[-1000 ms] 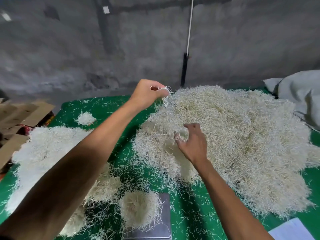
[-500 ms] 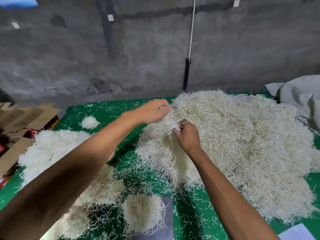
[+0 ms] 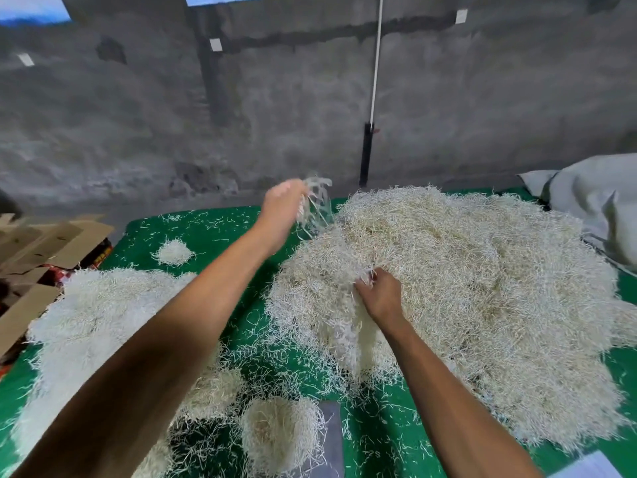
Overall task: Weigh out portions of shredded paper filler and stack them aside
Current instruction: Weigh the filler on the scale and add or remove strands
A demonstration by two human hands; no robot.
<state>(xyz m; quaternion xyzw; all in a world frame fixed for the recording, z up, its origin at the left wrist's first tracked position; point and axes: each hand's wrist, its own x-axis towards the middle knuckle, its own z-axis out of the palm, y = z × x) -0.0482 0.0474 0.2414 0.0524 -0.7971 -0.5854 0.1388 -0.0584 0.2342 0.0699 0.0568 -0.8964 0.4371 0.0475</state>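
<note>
A rounded portion [image 3: 279, 439] sits on the scale [image 3: 332, 439]. Left of the scale, a stack of weighed filler [image 3: 100, 312] shows finished work. Beyond the scale, the right hand [image 3: 381, 294] grips shreds in the main heap [image 3: 465, 288]; farther off, the left hand [image 3: 284, 205] pinches raised strands. Judged: much remains unweighed.

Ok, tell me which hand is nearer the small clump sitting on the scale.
Right. The right hand grips shreds at the big pile's near edge, up and right of the clump on the scale. The left hand is raised farther back, pinching strands.
</note>
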